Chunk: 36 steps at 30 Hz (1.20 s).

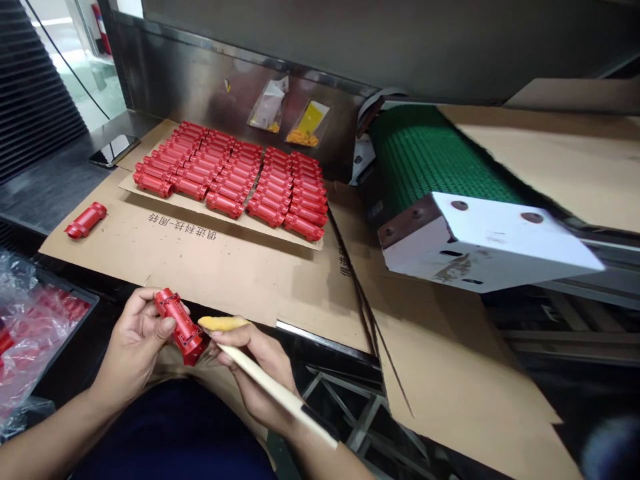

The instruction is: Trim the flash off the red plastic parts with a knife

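Note:
In my left hand (134,343) is a red tubular plastic part (179,323), tilted and pinched between thumb and fingers above my lap. My right hand (265,370) is closed like a pen grip around a slim tool with a flat cream handle (280,392) that has a black section near its rear end. The tool's tip points at the lower end of the red part; whether it touches cannot be made out. A yellow finger cot (223,323) covers a fingertip of the right hand.
Rows of similar red parts (225,173) lie on a cardboard sheet (200,212). One loose part (86,220) sits left, near a phone (115,151). A bin (75,313) with plastic-wrapped red parts stands at left. The green conveyor belt (440,157) has a white metal end (495,233).

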Tool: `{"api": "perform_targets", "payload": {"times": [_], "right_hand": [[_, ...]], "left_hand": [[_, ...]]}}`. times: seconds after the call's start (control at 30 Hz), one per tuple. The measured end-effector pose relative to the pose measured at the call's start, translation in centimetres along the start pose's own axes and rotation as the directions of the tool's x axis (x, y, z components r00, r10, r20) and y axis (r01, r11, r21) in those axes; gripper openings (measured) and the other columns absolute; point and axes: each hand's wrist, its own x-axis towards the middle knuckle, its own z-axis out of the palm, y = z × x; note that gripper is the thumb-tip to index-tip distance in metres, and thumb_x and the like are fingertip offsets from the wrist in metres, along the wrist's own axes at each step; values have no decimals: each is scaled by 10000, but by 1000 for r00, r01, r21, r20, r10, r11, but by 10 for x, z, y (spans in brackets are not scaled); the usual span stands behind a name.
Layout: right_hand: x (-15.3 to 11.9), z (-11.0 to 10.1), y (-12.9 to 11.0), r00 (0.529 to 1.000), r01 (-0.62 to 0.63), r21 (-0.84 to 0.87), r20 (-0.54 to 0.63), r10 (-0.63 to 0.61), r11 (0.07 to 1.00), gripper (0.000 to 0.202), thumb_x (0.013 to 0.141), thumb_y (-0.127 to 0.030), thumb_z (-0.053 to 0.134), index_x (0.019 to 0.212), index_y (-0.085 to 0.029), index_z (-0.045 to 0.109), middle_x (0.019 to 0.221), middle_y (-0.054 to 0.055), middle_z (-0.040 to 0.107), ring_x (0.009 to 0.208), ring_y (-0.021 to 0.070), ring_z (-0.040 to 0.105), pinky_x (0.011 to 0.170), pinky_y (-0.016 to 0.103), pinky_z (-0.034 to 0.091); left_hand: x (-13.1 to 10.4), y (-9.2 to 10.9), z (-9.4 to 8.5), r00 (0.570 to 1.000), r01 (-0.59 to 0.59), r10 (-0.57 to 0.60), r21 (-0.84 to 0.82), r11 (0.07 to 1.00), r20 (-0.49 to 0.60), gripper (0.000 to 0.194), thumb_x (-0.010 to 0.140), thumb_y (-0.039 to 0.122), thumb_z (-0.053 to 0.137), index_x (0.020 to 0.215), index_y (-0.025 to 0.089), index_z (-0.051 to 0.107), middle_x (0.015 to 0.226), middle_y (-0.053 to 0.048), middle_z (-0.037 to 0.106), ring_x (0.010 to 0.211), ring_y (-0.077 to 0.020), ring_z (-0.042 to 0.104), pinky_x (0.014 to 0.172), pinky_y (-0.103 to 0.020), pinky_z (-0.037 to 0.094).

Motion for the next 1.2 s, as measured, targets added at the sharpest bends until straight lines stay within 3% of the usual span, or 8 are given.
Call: {"api": "perform_targets", "payload": {"times": [0.1, 0.17, 0.3, 0.43, 0.67, 0.93, 1.1, 1.2], "right_hand": [[0, 4, 2, 976, -204, 268, -23, 217, 942, 160, 1046, -342, 711, 1097, -193, 734, 972, 90, 818, 821, 190, 814, 751, 309, 690], [0, 5, 4, 964, -239, 357, -27, 265, 903, 203, 1036, -385, 727, 1096, -191, 742, 950, 87, 825, 790, 190, 816, 717, 306, 694], [-3, 5, 3, 990, -54, 99, -121, 66, 994, 142, 1043, -264, 711, 1157, -202, 768, 1075, 118, 823, 961, 211, 818, 840, 326, 697], [-6, 8, -2, 984, 144, -123, -85, -155, 982, 263, 1023, -122, 677, 1267, -198, 743, 1216, 157, 776, 1081, 236, 785, 900, 353, 687], [-5, 12, -6, 979, 174, -155, -79, -188, 972, 357, 996, -63, 681, 1326, -199, 711, 1264, 154, 770, 1089, 236, 781, 899, 351, 689], [-10, 14, 3, 991, 83, -139, -92, -97, 987, 161, 1041, -196, 671, 1199, -215, 697, 1157, 122, 808, 1093, 246, 796, 923, 364, 684], [0, 5, 5, 953, 304, -315, 96, -289, 899, 307, 1039, -107, 614, 1337, -177, 634, 1288, 181, 755, 1002, 239, 764, 816, 378, 682], [2, -1, 2, 922, 386, -433, 221, -320, 815, 374, 1049, -99, 585, 1411, -187, 615, 1238, 159, 773, 919, 228, 727, 775, 368, 667]], "left_hand": [[-4, -3, -4, 996, -93, 91, 119, 989, 21, 304, 910, 282, 853, 1128, 219, 650, 1010, -62, 815, 845, -184, 805, 756, -265, 673], [-5, -4, -5, 991, -135, 135, 167, 977, 10, 292, 914, 260, 847, 1132, 212, 659, 1029, -70, 818, 858, -184, 808, 761, -258, 677], [-4, -3, -5, 985, -172, 175, 154, 973, -7, 268, 925, 243, 834, 1126, 218, 658, 1063, -67, 820, 876, -179, 810, 785, -268, 686], [-4, -2, -5, 988, -153, 152, 110, 982, 19, 236, 953, 250, 803, 1124, 232, 642, 1082, -46, 819, 871, -189, 827, 816, -298, 692], [-4, 0, -1, 990, -140, 139, 80, 987, 14, 247, 935, 242, 821, 1107, 229, 644, 1075, -48, 820, 853, -218, 847, 802, -309, 696], [-4, -2, -3, 990, -137, 140, 84, 987, -24, 290, 897, 271, 863, 1080, 201, 649, 1059, -74, 824, 808, -192, 825, 787, -303, 688], [2, 1, 3, 998, -26, 27, 24, 999, -58, 341, 859, 307, 900, 1042, 199, 634, 925, -37, 800, 764, -146, 763, 715, -235, 654], [4, 6, 9, 994, 72, -73, -15, 997, -84, 403, 816, 346, 932, 1029, 194, 625, 841, -15, 760, 713, -143, 724, 658, -232, 637]]}}
